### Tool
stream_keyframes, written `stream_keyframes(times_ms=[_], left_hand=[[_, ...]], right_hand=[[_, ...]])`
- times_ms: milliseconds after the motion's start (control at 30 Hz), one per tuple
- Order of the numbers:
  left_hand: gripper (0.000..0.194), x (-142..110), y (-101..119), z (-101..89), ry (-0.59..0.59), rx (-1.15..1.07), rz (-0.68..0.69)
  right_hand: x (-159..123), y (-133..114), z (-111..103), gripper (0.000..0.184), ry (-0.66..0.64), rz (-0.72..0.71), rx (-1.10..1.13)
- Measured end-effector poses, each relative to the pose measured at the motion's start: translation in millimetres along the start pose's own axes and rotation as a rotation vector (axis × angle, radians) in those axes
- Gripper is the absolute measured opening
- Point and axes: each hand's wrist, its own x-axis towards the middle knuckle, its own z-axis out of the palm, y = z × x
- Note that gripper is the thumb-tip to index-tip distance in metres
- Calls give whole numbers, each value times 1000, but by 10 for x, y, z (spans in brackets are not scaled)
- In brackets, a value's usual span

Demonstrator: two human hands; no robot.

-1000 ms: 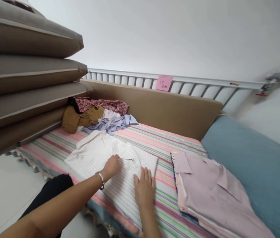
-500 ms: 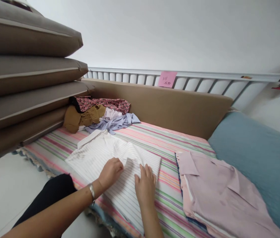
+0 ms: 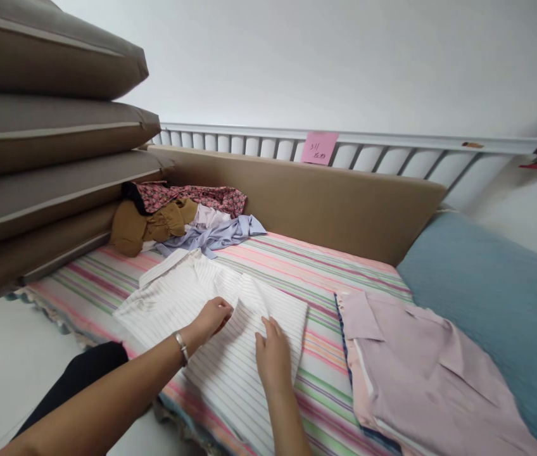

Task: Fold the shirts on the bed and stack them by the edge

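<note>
A white shirt with thin dark stripes (image 3: 244, 380) lies partly folded on the bed, its collar end (image 3: 168, 266) toward the far left. My left hand (image 3: 214, 318), with a silver bangle on its wrist, pinches a raised edge of the shirt near its middle. Just right of it, my right hand (image 3: 274, 358) rests on the shirt with fingers stretched forward and slightly bent. Between the two hands a flap of the striped cloth stands up a little. The undersides of my right fingers are hidden.
Folded clothes with a mauve shirt on top (image 3: 430, 361) lie at the right, by a blue cushion (image 3: 491, 304). Crumpled clothes (image 3: 216, 234) are heaped at the back left, beside stacked brown cushions (image 3: 59, 133). A brown panel (image 3: 325, 202) and railing border the striped bedsheet (image 3: 325, 380).
My left hand has shifted slightly up and left with the shirt's edge. My right fingers have drawn closer together on the cloth. The view has turned a little.
</note>
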Motion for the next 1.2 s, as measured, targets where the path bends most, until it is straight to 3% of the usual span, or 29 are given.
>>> stream_keyframes(times_ms=[100,267,467,600,800,900,967,1033,1133,1200], left_hand=[[11,166,21,43,64,101,-47],[14,330,114,98,62,288,-69],[13,371,121,37,132,500,75],[15,396,47,-22,159,549,96],[36,142,39,-87,209,487,155],[39,-24,-22,-130,220,438,248],[36,-40,-104,-255,279,450,349],[34,18,-209,-520,402,537,392],[41,127,-393,-1143,607,650,276],[40,166,-522,-1583,698,656,156]], right_hand=[[-3,19,41,42,3,-15,-32],[-15,14,59,41,29,-39,-89],[-55,-31,64,41,-2,-51,-165],[-93,-74,88,43,-39,-71,-242],[-98,-36,153,44,-43,-100,-308],[-101,31,208,44,-5,-125,-327],[-93,66,229,46,46,-159,-308],[-77,68,230,50,110,-230,-250],[-68,-17,231,55,156,-376,-150],[-96,-121,261,56,120,-440,-128]])
